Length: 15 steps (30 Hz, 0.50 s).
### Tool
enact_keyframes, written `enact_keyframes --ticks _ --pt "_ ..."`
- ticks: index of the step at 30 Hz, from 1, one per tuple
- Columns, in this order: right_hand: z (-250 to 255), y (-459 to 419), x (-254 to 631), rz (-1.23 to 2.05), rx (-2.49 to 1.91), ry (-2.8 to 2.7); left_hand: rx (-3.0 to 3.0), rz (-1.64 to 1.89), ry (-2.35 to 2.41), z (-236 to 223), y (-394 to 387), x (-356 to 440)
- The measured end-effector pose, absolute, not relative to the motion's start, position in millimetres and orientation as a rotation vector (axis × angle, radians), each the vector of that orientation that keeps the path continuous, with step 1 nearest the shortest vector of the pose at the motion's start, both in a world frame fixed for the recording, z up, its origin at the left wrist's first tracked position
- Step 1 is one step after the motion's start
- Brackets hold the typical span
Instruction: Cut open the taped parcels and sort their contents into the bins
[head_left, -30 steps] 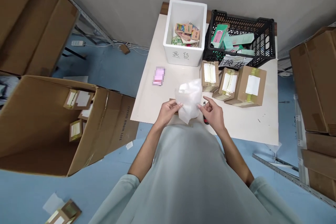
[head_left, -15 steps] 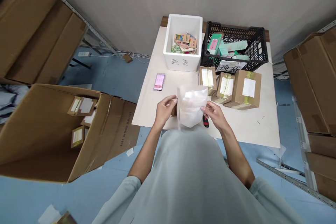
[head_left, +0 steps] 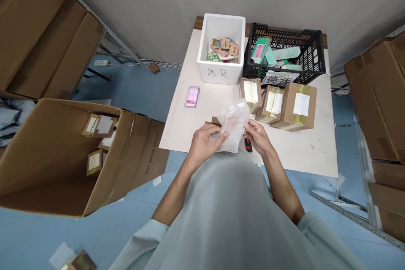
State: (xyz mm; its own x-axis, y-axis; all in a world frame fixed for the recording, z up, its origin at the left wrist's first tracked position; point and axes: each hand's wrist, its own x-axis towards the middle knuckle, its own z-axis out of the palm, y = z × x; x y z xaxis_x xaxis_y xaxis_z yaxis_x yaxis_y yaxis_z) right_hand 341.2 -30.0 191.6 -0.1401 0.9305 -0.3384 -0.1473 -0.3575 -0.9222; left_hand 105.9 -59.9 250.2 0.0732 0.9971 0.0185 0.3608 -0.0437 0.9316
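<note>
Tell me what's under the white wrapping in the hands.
Brown cardboard peeks out beyond the left hand, beside the white wrapping. The hand and wrapping cover whatever lies directly beneath, so how far the cardboard reaches can't be seen.

Getting a good look now at a translucent white pouch (head_left: 236, 124), held up on the near side of the white foam box (head_left: 232, 76), a little right of its middle and apart from it. Looking soft, thin and crinkled, with pale glints across the broad face. Gripped along both side edges. Slanting slightly, upper end nearer the foam box and farther right than the lower. Showing a faint pinkish-tan tint through the middle; hard to tell whether from inside or behind.
</note>
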Motion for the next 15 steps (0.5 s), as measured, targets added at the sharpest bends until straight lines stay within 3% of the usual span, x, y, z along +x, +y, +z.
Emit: enact_keyframes --ticks 6,15 --pt "196 -40 316 1.178 -1.458 -0.944 1.251 1.103 1.564 217 -51 114" --pt "207 -55 290 1.118 -1.523 -1.175 1.311 1.087 1.292 208 -60 145"
